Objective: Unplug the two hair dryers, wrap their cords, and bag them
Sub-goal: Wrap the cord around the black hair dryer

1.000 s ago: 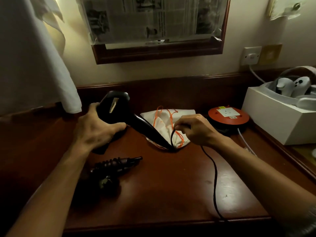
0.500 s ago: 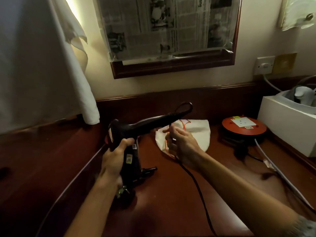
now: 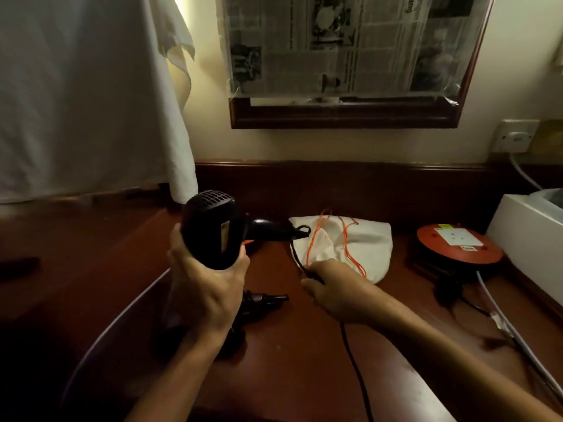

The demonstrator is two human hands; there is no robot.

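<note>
Left grip [image 3: 210, 287] clamped on dryer [image 3: 213, 233] above desk [image 3: 304, 360] mid-left, right grip [image 3: 332, 287] pinching cord [image 3: 297, 254] by bag [image 3: 359, 248] near back edge; best wound in tight, even loops round handle.

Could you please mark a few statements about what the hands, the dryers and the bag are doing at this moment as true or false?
1. The left hand holds a black hair dryer off the desk. True.
2. The right hand is empty. False: it grips the dryer's black cord.
3. The white bag with orange drawstrings lies on the desk. True.
4. The second dryer is already in the bag. False: it lies on the desk below the left hand.
5. The orange cord reel sits left of the bag. False: it is to the right.
</note>
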